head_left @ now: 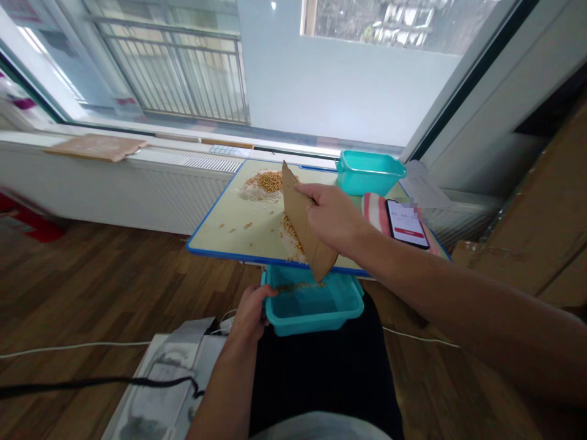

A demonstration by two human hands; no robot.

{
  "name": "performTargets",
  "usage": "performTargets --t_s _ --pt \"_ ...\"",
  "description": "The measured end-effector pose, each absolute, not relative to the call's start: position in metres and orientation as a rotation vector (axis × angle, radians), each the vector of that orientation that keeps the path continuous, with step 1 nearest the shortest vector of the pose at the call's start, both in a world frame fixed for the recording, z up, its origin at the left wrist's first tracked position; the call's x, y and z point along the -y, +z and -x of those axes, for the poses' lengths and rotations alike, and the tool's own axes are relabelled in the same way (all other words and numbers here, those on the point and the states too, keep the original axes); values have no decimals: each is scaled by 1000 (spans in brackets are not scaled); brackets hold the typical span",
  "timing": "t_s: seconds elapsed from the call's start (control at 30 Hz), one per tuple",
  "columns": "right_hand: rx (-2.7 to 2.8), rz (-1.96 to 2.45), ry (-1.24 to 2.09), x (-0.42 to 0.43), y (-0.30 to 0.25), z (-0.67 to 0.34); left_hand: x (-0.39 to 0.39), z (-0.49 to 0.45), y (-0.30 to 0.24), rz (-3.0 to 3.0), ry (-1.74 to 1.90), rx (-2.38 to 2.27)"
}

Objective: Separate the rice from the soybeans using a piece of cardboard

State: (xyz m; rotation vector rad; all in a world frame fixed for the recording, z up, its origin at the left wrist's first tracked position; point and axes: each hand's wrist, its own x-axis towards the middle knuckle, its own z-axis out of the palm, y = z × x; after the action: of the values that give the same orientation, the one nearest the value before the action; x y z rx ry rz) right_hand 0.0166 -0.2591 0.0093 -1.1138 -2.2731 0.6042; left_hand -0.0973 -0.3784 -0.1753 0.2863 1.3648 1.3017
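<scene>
My right hand (332,217) grips a brown cardboard piece (300,223), held upright on the small blue-edged table (229,235), its lower corner over the table's near edge. Yellowish grains (290,235) lie against the cardboard near that edge. My left hand (250,315) holds the left rim of a teal plastic tub (316,308) just below the table edge, on my lap. A few grains (298,286) lie in the tub. A larger pile of grains (268,181) with pale dust sits at the table's far side.
A second teal tub (367,172) stands at the table's far right. A phone (406,223) with a lit screen lies on a striped cloth (376,211) at the right. A radiator (114,183), window, cardboard boxes (541,232), and cables (92,384) on the wooden floor surround the table.
</scene>
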Motion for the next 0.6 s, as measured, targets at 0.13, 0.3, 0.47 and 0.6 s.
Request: performTargets --t_s 0.13,0.3,0.47,0.6 --pt "2234 1201 656 262 11 -16 378 97 -175 -295 1311 -1357" --pt "2209 1174 685 263 10 -15 378 97 -174 -307 1307 -1365" --pt "2206 1131 708 263 9 -15 378 100 -175 -287 1294 -1395" --pt "2238 1122 690 263 8 -15 379 107 -178 -268 1324 -1394"
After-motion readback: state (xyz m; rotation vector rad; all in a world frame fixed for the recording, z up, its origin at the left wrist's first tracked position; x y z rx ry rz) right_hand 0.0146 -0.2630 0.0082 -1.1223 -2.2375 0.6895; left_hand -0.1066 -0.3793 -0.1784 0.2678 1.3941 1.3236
